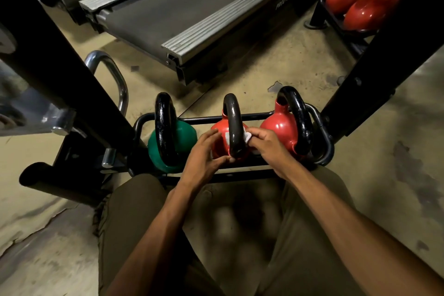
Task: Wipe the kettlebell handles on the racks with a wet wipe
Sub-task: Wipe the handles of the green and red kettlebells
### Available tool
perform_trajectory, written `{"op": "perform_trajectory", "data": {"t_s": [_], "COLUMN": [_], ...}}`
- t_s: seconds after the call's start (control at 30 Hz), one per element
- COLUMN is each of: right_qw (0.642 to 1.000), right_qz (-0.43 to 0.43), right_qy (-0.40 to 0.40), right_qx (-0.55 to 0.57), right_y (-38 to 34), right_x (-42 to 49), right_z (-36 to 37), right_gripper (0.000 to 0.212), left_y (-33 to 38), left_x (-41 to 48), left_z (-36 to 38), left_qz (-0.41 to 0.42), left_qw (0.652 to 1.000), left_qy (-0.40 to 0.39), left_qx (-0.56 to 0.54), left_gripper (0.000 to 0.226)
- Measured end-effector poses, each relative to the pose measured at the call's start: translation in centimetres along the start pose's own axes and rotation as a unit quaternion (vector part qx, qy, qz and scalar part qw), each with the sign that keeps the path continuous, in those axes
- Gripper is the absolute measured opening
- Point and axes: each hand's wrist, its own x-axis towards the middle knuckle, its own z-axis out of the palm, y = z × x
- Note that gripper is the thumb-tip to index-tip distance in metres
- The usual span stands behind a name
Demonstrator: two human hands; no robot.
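Three kettlebells stand in a low black rack (323, 137): a green one (182, 137) at the left, a red one (221, 144) in the middle, another red one (278, 127) at the right. Each has a black handle. My right hand (266, 146) pinches a white wet wipe (247, 136) against the right side of the middle handle (232, 125). A white patch of the wipe also shows left of that handle. My left hand (204, 154) touches the base of the same handle with its fingertips, fingers nearly straight.
A treadmill deck (192, 14) lies on the floor beyond the rack. Two more red kettlebells (360, 0) sit on another rack at the top right. Black frame posts rise at both sides, with a chrome bar (115, 79) at the left. My knees are below.
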Motion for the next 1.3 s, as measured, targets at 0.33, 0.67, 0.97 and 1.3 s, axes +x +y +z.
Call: {"op": "perform_trajectory", "data": {"t_s": [0.33, 0.67, 0.97, 1.3], "right_qw": [0.907, 0.751, 0.982, 0.984], "right_qz": [-0.252, -0.362, 0.016, 0.119], "right_qy": [0.204, 0.174, 0.180, -0.111], "right_qx": [-0.267, -0.524, 0.052, 0.070], "right_y": [2.8, 4.2, 2.3, -0.5], "right_x": [-3.7, -3.4, -1.0, 2.3], "right_z": [3.2, 4.0, 2.3, -0.9], "right_gripper": [0.023, 0.007, 0.013, 0.026], "left_y": [-0.2, -0.6, -0.2, 0.0], "left_x": [0.4, 0.8, 1.5, 1.3], "left_z": [-0.6, -1.8, -2.2, -2.1], "left_qz": [0.028, 0.026, 0.013, 0.007], "left_qw": [0.998, 0.995, 0.996, 0.996], "left_qy": [-0.041, -0.097, -0.083, -0.084], "left_qx": [0.032, 0.027, 0.041, 0.034], "left_gripper": [0.058, 0.046, 0.055, 0.056]}}
